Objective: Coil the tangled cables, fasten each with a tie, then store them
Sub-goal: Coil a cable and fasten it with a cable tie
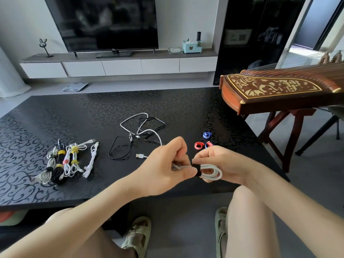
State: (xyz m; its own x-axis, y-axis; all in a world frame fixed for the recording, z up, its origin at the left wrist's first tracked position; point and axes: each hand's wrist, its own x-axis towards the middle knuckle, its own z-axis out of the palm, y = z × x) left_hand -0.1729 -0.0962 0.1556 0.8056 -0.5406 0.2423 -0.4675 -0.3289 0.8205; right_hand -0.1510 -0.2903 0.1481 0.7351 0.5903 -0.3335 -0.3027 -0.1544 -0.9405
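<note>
A coiled white cable (211, 172) hangs above the table's front edge, with a black tie (197, 170) wrapped round its middle. My left hand (165, 168) grips the coil's left end, thumb against the tie. My right hand (221, 162) pinches the tie from the right while the coil's loop lies across its fingers. Loose white and black cables (141, 135) lie tangled at the table's centre. Several coiled, tied cables (63, 162) lie in a row at the left. Rolled ties, blue (207, 135), red (199, 145) and blue-red (208, 144), sit just beyond my right hand.
The black patterned table (55, 112) fills the middle. A wooden zither (279, 90) on a stand juts in over the table's right corner. A TV unit stands along the far wall. My knees and sandalled feet are below the table's front edge.
</note>
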